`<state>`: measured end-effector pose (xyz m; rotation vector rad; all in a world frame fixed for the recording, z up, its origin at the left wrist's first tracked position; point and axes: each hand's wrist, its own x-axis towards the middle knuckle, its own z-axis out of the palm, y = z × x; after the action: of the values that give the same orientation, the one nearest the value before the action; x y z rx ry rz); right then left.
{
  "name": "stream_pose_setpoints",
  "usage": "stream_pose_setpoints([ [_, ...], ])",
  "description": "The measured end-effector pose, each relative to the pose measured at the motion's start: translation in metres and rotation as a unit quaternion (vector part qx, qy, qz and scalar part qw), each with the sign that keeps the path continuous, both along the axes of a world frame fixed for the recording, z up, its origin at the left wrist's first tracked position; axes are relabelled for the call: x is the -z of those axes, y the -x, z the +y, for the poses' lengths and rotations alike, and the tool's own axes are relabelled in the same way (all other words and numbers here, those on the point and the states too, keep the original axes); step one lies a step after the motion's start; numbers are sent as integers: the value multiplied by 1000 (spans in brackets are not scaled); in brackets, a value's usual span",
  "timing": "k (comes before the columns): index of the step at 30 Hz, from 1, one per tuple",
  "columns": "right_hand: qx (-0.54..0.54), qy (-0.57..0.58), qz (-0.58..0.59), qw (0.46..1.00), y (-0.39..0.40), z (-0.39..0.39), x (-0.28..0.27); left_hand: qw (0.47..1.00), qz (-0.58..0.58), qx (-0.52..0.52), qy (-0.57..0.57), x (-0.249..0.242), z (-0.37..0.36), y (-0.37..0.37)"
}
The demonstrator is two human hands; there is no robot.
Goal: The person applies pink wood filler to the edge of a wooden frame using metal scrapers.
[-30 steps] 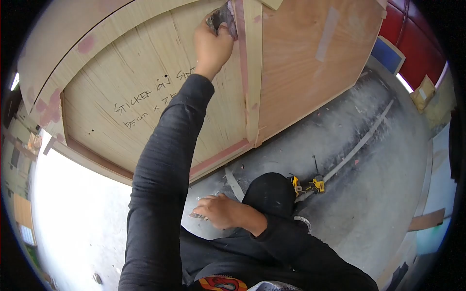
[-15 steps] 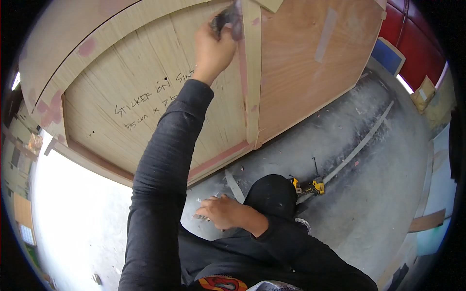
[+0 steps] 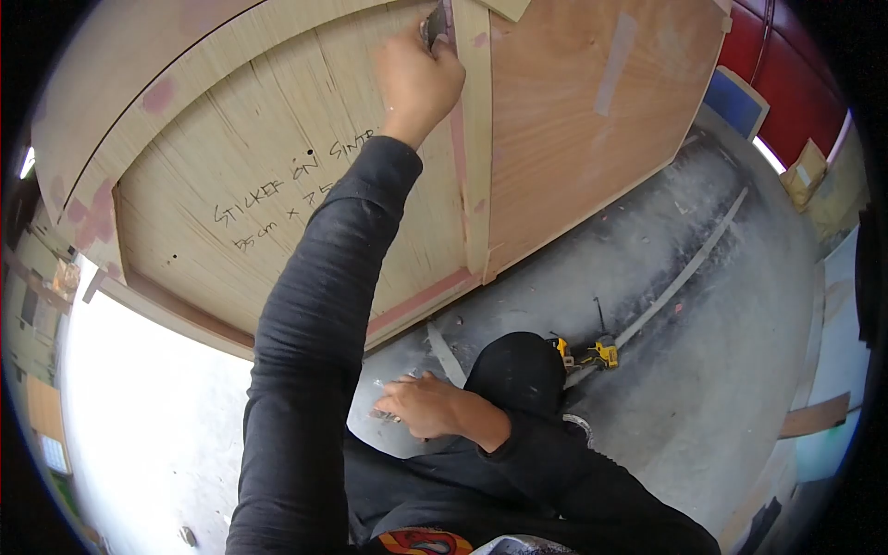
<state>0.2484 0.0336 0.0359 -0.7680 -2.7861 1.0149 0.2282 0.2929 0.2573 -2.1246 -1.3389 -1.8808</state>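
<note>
Near the top edge, my left hand [image 3: 421, 79] is closed on a dark, flat scraper-like tool [image 3: 434, 26], held against the pink-marked strip beside the upright wooden frame piece [image 3: 477, 139]. Handwritten black lettering marks the pale wooden panel [image 3: 277, 120] left of that frame piece. Lower down, my right hand [image 3: 421, 404] is in front of my body, beside my black-clad knee, with its fingers curled round a small object that I cannot make out.
A reddish plywood panel [image 3: 573, 111] stands right of the frame piece. Yellow and black power tools [image 3: 603, 352] lie on the grey floor [image 3: 684, 370] beyond my knee. A blue board [image 3: 734, 104] and a brown paper bag [image 3: 805, 174] are at the upper right.
My left hand has shifted slightly right and down, its wrist turning, and the tool is now more upright against the strip. My right hand has hardly moved.
</note>
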Motion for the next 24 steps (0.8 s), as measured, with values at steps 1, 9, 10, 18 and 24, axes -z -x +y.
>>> stream_pose_setpoints([
  [1, -4, 4, -25, 1000, 1, 0, -1, 995, -32, 70, -61, 7, 3, 2],
  [9, 6, 11, -21, 1000, 6, 0, 6, 986, -114, 94, -76, 14, 23, 13],
  [10, 7, 12, -20, 1000, 5, -1, 6, 990, -96, 73, -74, 10, 27, 13],
  [18, 0, 15, -8, 1000, -2, -2, 1, 997, -56, 53, 2, 2, 15, 9],
  [24, -5, 15, -15, 1000, 5, 0, 5, 971, -102, 207, -67, 20, 17, 17],
])
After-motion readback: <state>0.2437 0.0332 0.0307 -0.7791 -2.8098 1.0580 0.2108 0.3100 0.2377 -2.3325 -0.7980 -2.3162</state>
